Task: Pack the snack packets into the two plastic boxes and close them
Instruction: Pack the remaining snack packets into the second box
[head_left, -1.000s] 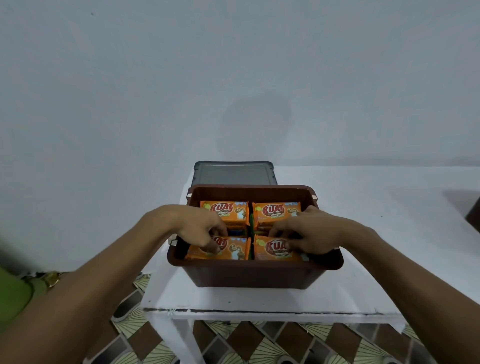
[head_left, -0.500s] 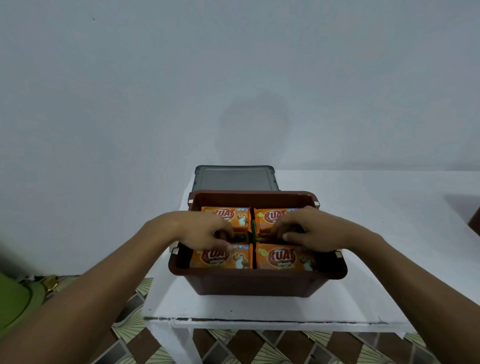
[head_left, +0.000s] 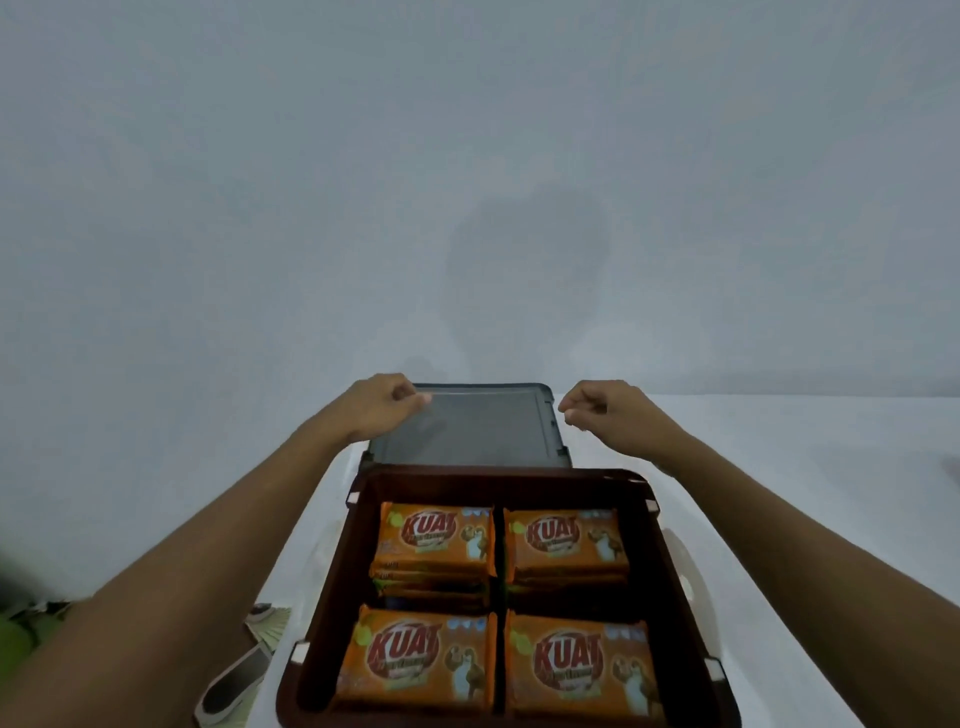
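A: Left hand, fingers curled, touches the grey lid at 12 o'clock; right hand, loosely curled and empty, hovers just beside it.

B: Brown box at 6 o'clock, snack packets packed. Closing step, likely: grip lid, seat it squarely.

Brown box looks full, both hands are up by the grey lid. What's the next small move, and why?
Probably grip the grey lid by its two side edges. The left hand touches its left edge and the right hand hovers off its right edge, holding nothing. The brown box is open, filled with orange packets.
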